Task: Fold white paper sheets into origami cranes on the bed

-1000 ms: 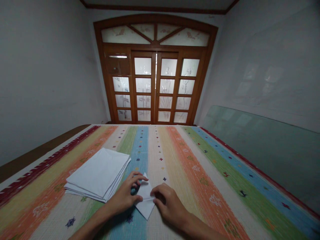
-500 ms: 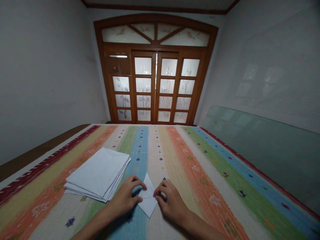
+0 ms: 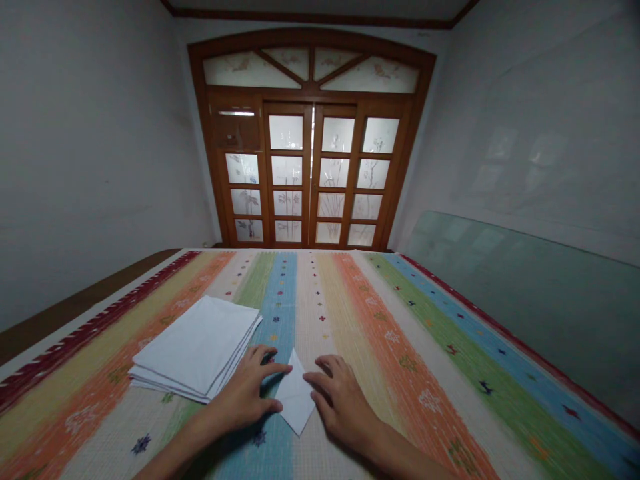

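Note:
A small white sheet of paper (image 3: 296, 399), folded into a kite shape, lies on the striped tablecloth with one point away from me and one toward me. My left hand (image 3: 250, 387) is at its left edge, fingers apart, with the index fingertip and thumb at the paper's side. On the right edge rests my right hand (image 3: 340, 397), its fingers spread and the fingertips at the paper's border. Neither hand grips the paper. Just left of my left hand is a stack of white paper sheets (image 3: 200, 343), slightly fanned.
The table is covered by a tablecloth (image 3: 380, 373) with colourful stripes and small motifs. Its brown wooden edge (image 3: 100, 293) shows at the left. A greenish glass panel (image 3: 525, 300) stands along the right. Wooden doors (image 3: 310, 173) with glass panes are beyond the far end.
My left hand has shifted slightly left and its fingers have spread. The right hand's fingers have opened from a pinch at the paper's edge. The folded paper stays nearly in place.

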### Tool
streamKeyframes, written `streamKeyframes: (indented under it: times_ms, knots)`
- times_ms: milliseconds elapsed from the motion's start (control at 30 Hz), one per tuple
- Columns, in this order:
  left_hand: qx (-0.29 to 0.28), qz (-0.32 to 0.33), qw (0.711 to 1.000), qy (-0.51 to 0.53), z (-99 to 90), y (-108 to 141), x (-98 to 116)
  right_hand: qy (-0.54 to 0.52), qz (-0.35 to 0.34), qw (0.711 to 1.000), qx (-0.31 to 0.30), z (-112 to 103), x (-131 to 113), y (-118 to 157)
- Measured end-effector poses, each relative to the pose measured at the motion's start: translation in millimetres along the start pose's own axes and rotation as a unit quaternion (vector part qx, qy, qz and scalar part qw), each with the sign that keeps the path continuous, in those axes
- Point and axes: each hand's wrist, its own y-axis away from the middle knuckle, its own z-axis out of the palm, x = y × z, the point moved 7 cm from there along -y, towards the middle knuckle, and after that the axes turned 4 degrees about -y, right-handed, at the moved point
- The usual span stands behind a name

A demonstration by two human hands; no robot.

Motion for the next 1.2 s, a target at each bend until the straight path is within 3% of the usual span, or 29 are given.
streamKeyframes:
  times_ms: [133, 233, 333, 533, 733, 867, 1200]
  knots:
    - [-0.056, -0.004, 0.998, -0.032, 2.4, 1.8, -1.9, 0.033, 0.009, 0.999, -0.025, 2.2, 0.7, 0.3]
    - [-0.067, -0.005, 0.996, -0.050, 2.5, 3.1, -2.2, 0.037, 0.008, 0.999, -0.027, 4.3, 2.8, 0.7]
    - [-0.042, 0.014, 0.997, -0.058, 2.9, 3.3, -0.4, 0.037, 0.008, 0.999, -0.015, 6.0, 5.4, 1.2]
    - [0.064, -0.004, 0.995, -0.076, 8.8, 1.1, -1.8, 0.027, 0.013, 1.000, -0.007, 7.9, 7.6, 1.6]
    - [0.130, -0.003, 0.986, -0.100, 21.5, -4.6, 0.8, 0.033, 0.024, 0.999, -0.031, 9.3, 8.0, 0.0]
    - [0.145, -0.012, 0.985, -0.092, 23.5, -14.4, -1.4, 0.042, 0.026, 0.998, -0.041, 9.2, 6.6, -1.1]
    - [0.118, 0.110, 0.979, -0.126, 23.6, -10.7, 9.9, 0.051, -0.008, 0.998, -0.025, 8.0, 0.7, 1.5]
